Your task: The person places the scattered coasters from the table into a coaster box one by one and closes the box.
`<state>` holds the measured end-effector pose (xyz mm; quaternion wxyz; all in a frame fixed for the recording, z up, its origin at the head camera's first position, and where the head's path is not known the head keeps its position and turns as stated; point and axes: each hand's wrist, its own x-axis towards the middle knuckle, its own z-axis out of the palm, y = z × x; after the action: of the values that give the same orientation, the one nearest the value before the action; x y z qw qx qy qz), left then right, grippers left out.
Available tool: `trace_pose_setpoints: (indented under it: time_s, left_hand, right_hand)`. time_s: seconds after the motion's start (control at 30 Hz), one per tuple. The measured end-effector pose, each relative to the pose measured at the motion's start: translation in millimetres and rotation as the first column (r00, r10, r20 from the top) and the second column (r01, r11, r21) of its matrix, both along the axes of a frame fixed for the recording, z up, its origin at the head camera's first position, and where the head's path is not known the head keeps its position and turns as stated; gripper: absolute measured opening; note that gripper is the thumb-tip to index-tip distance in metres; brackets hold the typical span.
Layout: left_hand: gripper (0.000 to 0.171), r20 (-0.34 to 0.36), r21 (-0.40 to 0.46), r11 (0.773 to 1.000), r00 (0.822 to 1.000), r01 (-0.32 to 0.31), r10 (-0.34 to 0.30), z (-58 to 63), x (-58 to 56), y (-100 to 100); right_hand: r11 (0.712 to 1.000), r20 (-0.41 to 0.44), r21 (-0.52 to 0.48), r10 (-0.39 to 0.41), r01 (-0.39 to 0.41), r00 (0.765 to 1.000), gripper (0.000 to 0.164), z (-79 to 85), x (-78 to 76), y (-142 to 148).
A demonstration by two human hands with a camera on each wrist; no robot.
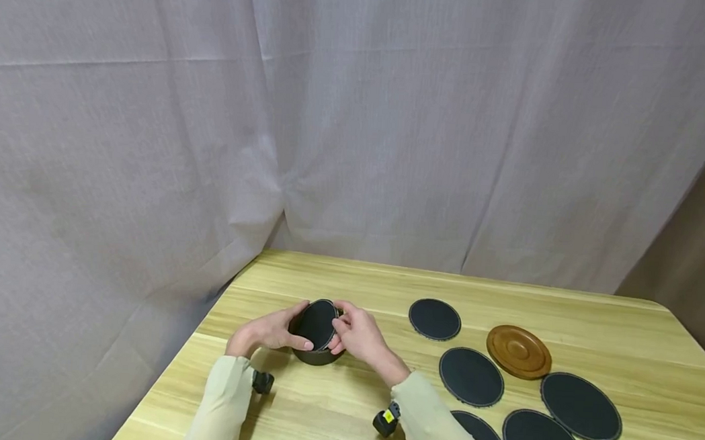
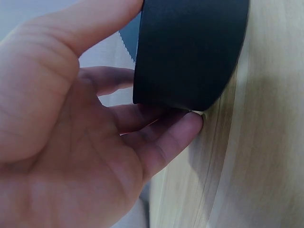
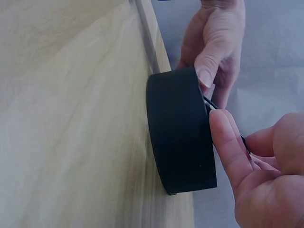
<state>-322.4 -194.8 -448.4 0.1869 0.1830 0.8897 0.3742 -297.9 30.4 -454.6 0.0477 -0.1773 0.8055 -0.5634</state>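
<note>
A round black holder (image 1: 318, 358) stands on the wooden table, left of its middle. My left hand (image 1: 272, 329) grips it from the left, thumb at the near rim and the other fingers around its side (image 2: 190, 52). Tilted in the holder's mouth is a round black coaster (image 1: 314, 322) with light edge stitching. My right hand (image 1: 360, 336) pinches this coaster by its right edge between thumb and fingers. From the right wrist view, the coaster's rim pokes out past the holder wall (image 3: 180, 133), and its lower part is hidden inside.
Several larger black discs lie flat at the right, among them a far one (image 1: 434, 319), a middle one (image 1: 471, 377) and a right one (image 1: 581, 407). Between them sits a brown wooden round plate (image 1: 519, 352). A grey curtain (image 1: 381, 148) hangs behind the table.
</note>
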Motion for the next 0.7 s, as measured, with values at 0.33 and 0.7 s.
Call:
trace_pose_setpoints:
  time_s: [0.33,0.7]
  left_hand:
    - [0.1,0.007,0.004,1.0,1.0,-0.021,0.02,-0.9,1.5,0]
    - [0.099,0.012,0.002,1.0,1.0,-0.029,0.029,-2.6,0.1,1]
  right_hand:
    - [1.0,0.025,0.022,-0.01,0.009,1.0,0.045,-1.7,-2.5,1]
    - [0.985,-0.022,0.171,-0.012,0.016,1.0,0.044,1.0,-8.6,9]
